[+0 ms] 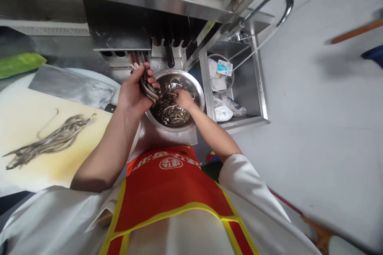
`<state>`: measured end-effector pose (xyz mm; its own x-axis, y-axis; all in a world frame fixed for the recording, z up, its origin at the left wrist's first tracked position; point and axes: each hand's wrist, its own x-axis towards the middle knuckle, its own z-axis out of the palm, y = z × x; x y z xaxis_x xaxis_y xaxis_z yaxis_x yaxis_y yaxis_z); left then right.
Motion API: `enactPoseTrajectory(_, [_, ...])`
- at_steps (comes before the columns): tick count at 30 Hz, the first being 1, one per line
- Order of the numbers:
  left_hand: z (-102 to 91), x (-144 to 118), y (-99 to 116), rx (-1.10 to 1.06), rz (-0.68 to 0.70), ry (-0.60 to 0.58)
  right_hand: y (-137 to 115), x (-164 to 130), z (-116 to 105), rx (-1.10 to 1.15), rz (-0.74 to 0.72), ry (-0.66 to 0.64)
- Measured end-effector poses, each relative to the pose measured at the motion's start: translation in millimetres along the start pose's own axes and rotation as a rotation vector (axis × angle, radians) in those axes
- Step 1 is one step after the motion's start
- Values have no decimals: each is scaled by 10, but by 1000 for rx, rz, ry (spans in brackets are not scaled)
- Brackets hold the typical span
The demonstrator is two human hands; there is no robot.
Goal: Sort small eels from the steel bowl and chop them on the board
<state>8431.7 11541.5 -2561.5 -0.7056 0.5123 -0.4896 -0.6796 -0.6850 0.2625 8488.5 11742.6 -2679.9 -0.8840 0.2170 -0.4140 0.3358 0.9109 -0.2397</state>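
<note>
Nearby, cleaver [72,87] on cutting board [92,139], sink [250,81] beside bowl [201,96], left hand [135,91] clutching eel-like strands [147,87], right hand [183,99] dipped, grip unclear

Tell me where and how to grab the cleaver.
Take the cleaver by its black handle, best from the right: the broad blade reaches left across the board, leaving the handle at its right end. The left forearm partly hides the handle, so should probably move aside first.

Bowl [175,129]: shiny metal | strands [174,117]: smooth, glossy | apron [173,191]: matt cloth
</note>
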Motion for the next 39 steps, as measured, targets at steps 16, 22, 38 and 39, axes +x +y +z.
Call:
enactPoseTrajectory(16, [-256, 75, -18, -72, -47, 36, 186, -490, -608, -291, -28, -30])
enactPoseTrajectory(22, [-280, 97, -47, -59, -54, 51, -6, -234, -481, -227, -140, 40])
enactPoseTrajectory(38, [-490, 193, -418, -105, -220, 124, 125, -131, -582, 1017, -20, 57])
enactPoseTrajectory(39, [-500, 207, -461, -102, -240, 135, 106, -167, -629, 1122, -21, 55])
